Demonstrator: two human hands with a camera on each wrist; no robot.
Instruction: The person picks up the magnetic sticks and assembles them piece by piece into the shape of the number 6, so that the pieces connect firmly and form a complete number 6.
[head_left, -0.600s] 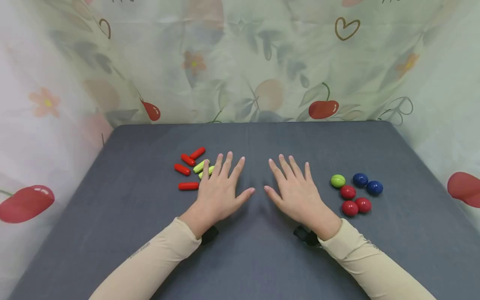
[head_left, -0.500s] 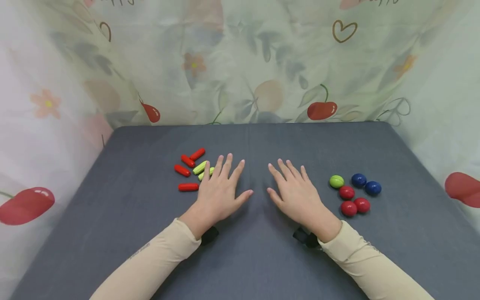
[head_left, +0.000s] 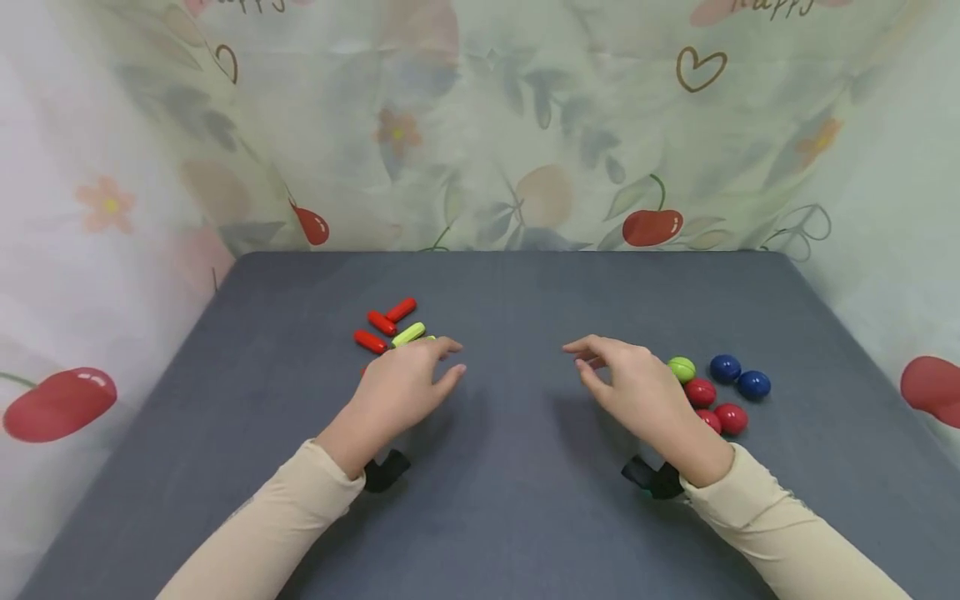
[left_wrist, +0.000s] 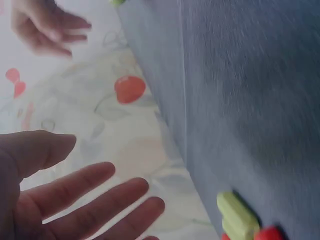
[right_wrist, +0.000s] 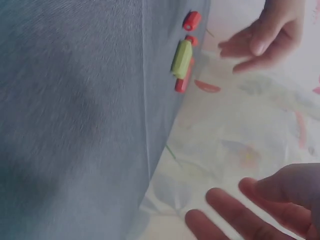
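Above the grey table my left hand [head_left: 397, 383] hovers with its fingers loosely bent, holding nothing. It partly hides a group of short red rods [head_left: 371, 341] and pale green ridged rods [head_left: 408, 334]. In the left wrist view its fingers [left_wrist: 90, 200] are spread, with nothing between them. My right hand [head_left: 641, 387], likewise bare and loosely bent, hovers beside a cluster of small shiny balls. It overlaps the green ball [head_left: 681, 369] and a red ball [head_left: 708, 422]. Further right lie two more red balls [head_left: 701, 392] and two blue balls [head_left: 725, 368].
The grey cloth-covered table [head_left: 510, 517] has its far edge against a printed curtain [head_left: 480, 125], which also hangs at both sides. Each wrist carries a black camera strap [head_left: 386, 471] below the cream sleeve [head_left: 270, 525].
Both hands have lifted and drawn apart, the left toward the rods and the right toward the balls. Their fingers went from spread flat to loosely bent. The rods and balls stay in place.
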